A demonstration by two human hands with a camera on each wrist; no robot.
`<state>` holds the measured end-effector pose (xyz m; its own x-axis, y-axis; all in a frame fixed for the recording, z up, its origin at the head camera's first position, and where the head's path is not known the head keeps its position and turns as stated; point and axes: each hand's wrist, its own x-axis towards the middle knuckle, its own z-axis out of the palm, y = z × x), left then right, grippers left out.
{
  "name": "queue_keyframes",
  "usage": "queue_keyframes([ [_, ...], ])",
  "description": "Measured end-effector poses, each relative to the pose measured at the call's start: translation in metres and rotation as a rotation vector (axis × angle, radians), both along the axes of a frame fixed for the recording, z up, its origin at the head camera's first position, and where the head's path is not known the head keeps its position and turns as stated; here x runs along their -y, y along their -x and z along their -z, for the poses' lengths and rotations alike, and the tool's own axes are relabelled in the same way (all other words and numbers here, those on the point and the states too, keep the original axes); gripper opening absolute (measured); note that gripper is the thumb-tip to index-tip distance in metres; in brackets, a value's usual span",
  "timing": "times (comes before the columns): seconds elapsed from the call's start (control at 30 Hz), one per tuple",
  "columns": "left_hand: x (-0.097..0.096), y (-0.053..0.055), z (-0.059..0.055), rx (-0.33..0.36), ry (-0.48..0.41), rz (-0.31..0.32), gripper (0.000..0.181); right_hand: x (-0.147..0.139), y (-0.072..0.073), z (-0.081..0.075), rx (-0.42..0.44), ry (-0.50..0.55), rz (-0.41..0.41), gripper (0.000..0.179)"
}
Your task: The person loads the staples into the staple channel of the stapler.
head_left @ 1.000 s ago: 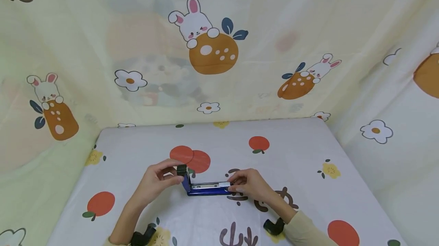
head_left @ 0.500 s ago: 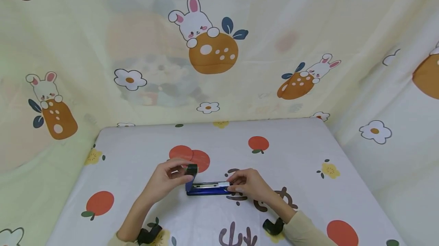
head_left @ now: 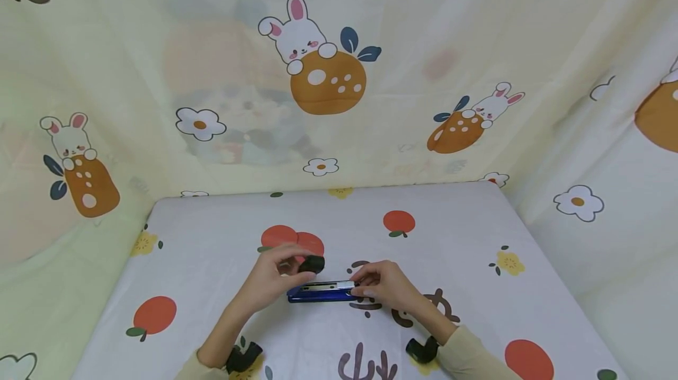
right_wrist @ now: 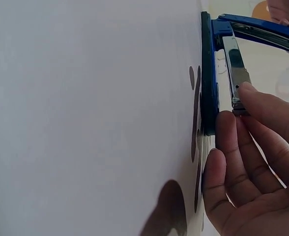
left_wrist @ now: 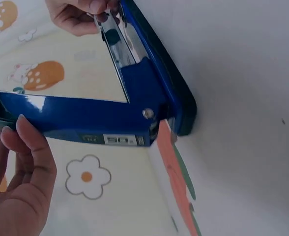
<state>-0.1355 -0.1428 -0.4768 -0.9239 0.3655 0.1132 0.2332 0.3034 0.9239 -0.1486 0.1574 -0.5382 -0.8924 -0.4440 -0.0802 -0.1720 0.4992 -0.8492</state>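
Note:
A blue stapler (head_left: 322, 296) lies on the cloth-covered table with its top arm swung up from the base. My left hand (head_left: 271, 277) pinches the black free end (head_left: 312, 264) of that arm between thumb and fingers. The arm (left_wrist: 85, 115) slants up from the hinge in the left wrist view, at a wide gap from the magazine. At the other end of the stapler, my right hand (head_left: 389, 286) grips the front of the silver magazine (right_wrist: 237, 64), thumb on top and fingers beneath. The magazine stands slightly raised off the base (right_wrist: 209, 78).
A white tablecloth (head_left: 450, 250) printed with fruit, flowers and lettering spreads around the stapler. A pale curtain (head_left: 233, 62) with rabbit prints hangs behind the table and along both sides. Black bands (head_left: 422, 350) sit at the wrists.
My left hand has moved right and slightly down, swinging the stapler's top arm from near upright over toward the magazine. My right hand has kept its place and grip.

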Motion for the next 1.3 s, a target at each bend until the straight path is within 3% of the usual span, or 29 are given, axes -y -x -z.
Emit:
queue_keyframes([
  [0.27,-0.016,0.003,0.005,-0.080,0.098,0.023,0.035,0.000,0.000,0.000,-0.003,0.005,-0.009,0.020],
  [0.73,-0.047,0.009,0.025,-0.175,0.218,0.069,0.031,-0.001,0.000,0.000,-0.010,0.015,-0.005,0.018],
  [1.0,-0.058,0.011,0.030,-0.200,0.302,0.115,0.026,-0.001,-0.001,0.000,-0.004,0.012,-0.010,0.017],
  [1.3,-0.065,0.010,0.032,-0.231,0.380,0.118,0.025,-0.002,-0.002,0.000,-0.002,0.037,-0.029,0.017],
])
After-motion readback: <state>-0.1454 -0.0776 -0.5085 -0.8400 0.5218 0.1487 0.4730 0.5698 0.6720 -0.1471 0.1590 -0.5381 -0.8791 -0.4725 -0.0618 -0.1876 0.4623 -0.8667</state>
